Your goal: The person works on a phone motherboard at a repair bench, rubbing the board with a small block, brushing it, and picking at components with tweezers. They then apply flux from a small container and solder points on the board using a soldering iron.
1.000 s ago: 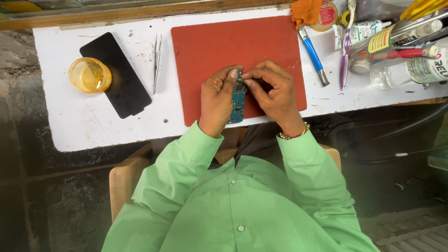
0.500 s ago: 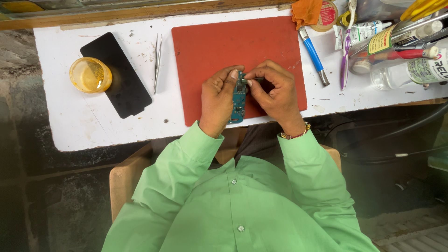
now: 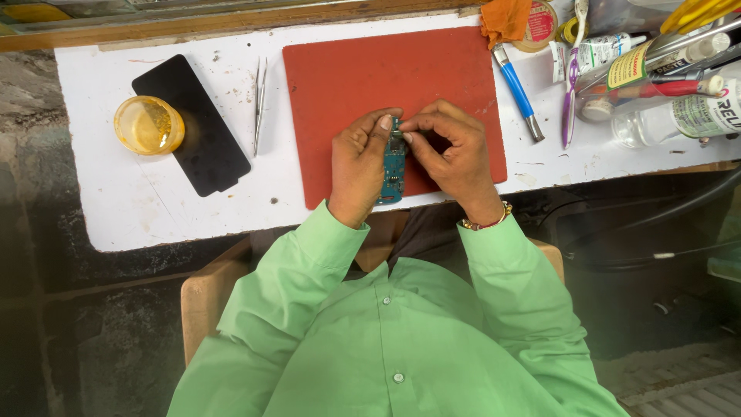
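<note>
Circuit board (image 3: 393,171): thin, stiff, light, probably fragile, best held by edges | over red mat (image 3: 363,85), near worktop (image 3: 154,208) edge | left hand (image 3: 359,166) fingers grip its side | right hand (image 3: 455,154) fingers pinch its far end

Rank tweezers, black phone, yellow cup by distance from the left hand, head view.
From the left hand, all lying to its left on the white table:
1. Tweezers, just off the red mat's left edge.
2. Black phone, further left.
3. Yellow cup, farthest, on the phone's left edge.

Both hands, left hand (image 3: 359,166) and right hand (image 3: 455,150), pinch a teal circuit board (image 3: 393,171) above the red mat (image 3: 386,77).
</note>
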{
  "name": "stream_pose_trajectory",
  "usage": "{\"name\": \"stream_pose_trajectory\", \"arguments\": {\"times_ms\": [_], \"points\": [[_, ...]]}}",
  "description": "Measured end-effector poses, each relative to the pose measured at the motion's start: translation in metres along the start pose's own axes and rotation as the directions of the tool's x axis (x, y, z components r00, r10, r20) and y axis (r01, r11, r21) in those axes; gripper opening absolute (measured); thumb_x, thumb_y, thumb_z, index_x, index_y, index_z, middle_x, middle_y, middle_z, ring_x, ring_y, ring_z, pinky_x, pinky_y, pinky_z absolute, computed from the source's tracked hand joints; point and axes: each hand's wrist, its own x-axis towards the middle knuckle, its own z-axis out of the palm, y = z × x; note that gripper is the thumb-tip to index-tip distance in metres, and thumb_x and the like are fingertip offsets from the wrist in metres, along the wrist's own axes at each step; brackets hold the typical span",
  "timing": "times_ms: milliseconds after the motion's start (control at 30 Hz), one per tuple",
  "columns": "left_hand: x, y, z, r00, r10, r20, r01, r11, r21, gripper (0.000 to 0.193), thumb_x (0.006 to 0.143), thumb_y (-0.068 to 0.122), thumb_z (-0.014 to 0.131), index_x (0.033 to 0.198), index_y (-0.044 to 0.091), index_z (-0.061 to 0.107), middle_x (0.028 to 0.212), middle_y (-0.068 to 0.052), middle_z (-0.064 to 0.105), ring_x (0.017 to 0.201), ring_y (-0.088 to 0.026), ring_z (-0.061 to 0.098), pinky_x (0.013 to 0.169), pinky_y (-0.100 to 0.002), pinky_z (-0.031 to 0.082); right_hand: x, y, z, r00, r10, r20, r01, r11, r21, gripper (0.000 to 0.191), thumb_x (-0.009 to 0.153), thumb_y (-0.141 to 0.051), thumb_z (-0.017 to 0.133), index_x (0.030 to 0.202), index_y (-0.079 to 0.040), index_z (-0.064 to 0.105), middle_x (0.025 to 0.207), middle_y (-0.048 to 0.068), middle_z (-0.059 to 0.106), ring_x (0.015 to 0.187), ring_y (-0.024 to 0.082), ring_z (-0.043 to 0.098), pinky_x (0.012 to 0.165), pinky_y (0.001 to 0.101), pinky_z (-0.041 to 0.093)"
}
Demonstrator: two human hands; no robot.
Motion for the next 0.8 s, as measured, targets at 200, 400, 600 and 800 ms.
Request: {"name": "stream_pose_trajectory", "arguments": {"times_ms": [200, 400, 600, 800], "points": [[0.0016, -0.0015, 0.0003, 1.0, -0.003, 0.014, 0.004, 0.997, -0.071, 0.027, 0.107, 0.015, 0.056, 0.119, -0.005, 0.07, 0.088, -0.006, 0.072, 0.077, -0.009, 0.067, 0.071, -0.024, 0.057, 0.0008, -0.0002, -0.0004, 1.0, 0.025, -0.001, -0.025, 0.999, -0.041, 0.012, 0.09, 0.006, 0.074, 0.101, 0.001, 0.074, 0.096, 0.008, 0.069, 0.086, 0.015, 0.068, 0.075, 0.0267, 0.054], [0.0015, -0.0017, -0.0003, 1.0, -0.008, 0.002, 0.008, 1.0, -0.017, 0.028, 0.107, 0.016, 0.055, 0.12, -0.005, 0.07, 0.089, -0.006, 0.073, 0.076, -0.008, 0.066, 0.069, -0.023, 0.056, -0.0002, -0.0021, 0.0009, 0.999, 0.027, -0.024, -0.028, 0.999, -0.039, 0.01, 0.094, 0.005, 0.074, 0.102, 0.001, 0.073, 0.097, 0.007, 0.069, 0.088, 0.015, 0.069, 0.078, 0.0264, 0.055], [0.0014, -0.0011, -0.0005, 1.0, -0.004, 0.012, 0.005, 0.999, -0.038, 0.027, 0.107, 0.015, 0.055, 0.12, -0.005, 0.069, 0.089, -0.007, 0.073, 0.077, -0.009, 0.067, 0.071, -0.023, 0.057, 0.0008, -0.0011, -0.0011, 1.0, 0.022, 0.021, -0.022, 1.0, 0.009, 0.012, 0.093, 0.006, 0.073, 0.103, 0.002, 0.074, 0.097, 0.008, 0.069, 0.089, 0.015, 0.069, 0.078, 0.0263, 0.056], [0.0017, -0.0029, -0.0004, 1.0, -0.005, 0.004, 0.006, 1.0, -0.03, 0.028, 0.107, 0.015, 0.055, 0.119, -0.005, 0.07, 0.09, -0.007, 0.074, 0.079, -0.009, 0.068, 0.073, -0.023, 0.058, -0.0002, -0.0016, 0.0005, 0.997, 0.064, -0.033, -0.065, 0.998, -0.015, 0.01, 0.094, 0.006, 0.073, 0.103, 0.002, 0.074, 0.097, 0.008, 0.07, 0.088, 0.015, 0.069, 0.077, 0.0257, 0.056]]}}
